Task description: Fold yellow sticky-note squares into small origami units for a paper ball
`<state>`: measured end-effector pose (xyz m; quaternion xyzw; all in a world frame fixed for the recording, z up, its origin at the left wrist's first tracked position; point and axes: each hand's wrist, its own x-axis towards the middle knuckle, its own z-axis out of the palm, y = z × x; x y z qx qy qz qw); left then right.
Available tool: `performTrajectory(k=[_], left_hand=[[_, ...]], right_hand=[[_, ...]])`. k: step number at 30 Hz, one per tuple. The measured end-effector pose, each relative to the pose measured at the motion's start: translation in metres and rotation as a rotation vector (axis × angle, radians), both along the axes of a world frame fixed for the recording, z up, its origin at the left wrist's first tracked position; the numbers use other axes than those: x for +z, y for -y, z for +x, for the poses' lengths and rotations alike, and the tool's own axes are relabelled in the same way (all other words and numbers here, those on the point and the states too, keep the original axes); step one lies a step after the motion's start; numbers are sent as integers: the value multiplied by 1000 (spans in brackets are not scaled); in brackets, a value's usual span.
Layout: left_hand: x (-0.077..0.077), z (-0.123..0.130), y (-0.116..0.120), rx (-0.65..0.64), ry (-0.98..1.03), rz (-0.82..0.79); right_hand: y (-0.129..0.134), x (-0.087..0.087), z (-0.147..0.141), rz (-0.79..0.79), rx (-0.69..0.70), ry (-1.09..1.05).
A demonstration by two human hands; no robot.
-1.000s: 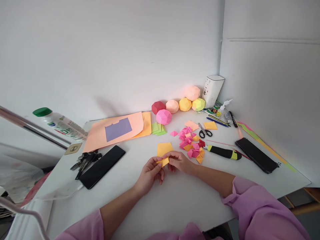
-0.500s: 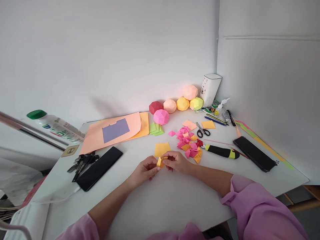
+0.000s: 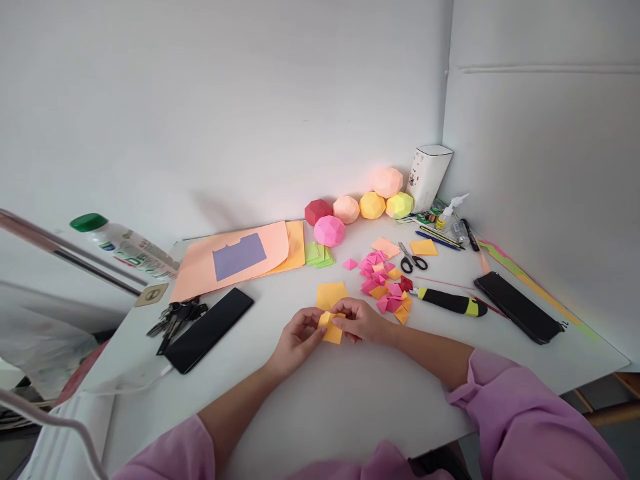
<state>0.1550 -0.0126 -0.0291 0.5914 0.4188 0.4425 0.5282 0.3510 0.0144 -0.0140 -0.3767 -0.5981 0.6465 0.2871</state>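
Observation:
Between my two hands is a small piece of yellow-orange paper with a fold along its upper part. My left hand pinches its left edge, thumb on the front. On the opposite side, my right hand grips the upper right edge between thumb and fingers. Just beyond them, a square yellow-orange sheet lies flat on the white table. To the right of my right hand sits a pile of small folded paper pieces in pink, orange and red.
Several faceted paper balls rest by the wall. Scissors and a black-and-green cutter lie right of the pile. A black phone, keys and peach sheets are on the left. A black case lies far right.
The yellow-orange paper, earlier bent up and seen edge-on, now faces me as a flatter piece between my fingers. The whole view has shifted slightly, so things appear further right.

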Motion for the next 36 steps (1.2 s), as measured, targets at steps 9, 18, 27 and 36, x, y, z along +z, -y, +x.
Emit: performTrajectory(k=[9,18,27,36], left_hand=[[-6,-1,-6,-40,79,128],[3,0,-6,-37,243,-114],[6,-2,-3,-65,204,-264],[5,-4,-3,-147,118,-226]], right_hand=[[1,1,0,36,55,27],[2,0,-2,13,17,-30],[3,1,-2,40,-31,-16],[3,6,-2,20,-85,-31]])
